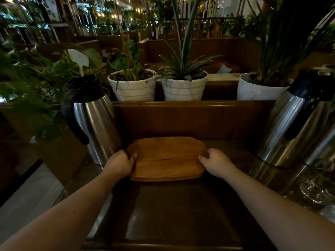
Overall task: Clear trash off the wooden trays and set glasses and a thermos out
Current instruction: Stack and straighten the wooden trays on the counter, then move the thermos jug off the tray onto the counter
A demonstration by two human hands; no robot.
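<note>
A stack of rounded wooden trays (166,156) lies on a dark wooden counter, bare on top. My left hand (119,163) grips the stack's left edge, thumb on top. My right hand (214,163) grips its right edge the same way. A steel thermos (96,118) with a black lid and handle stands just left of the trays. Another steel thermos (293,124) stands at the right. Clear glasses (319,191) sit dimly at the right edge of the counter.
Three white plant pots (133,86) stand on a ledge behind the counter's raised wooden back panel (192,120). Leafy plants crowd the left side. The dark counter top (177,214) stretches toward me. A light floor shows at lower left.
</note>
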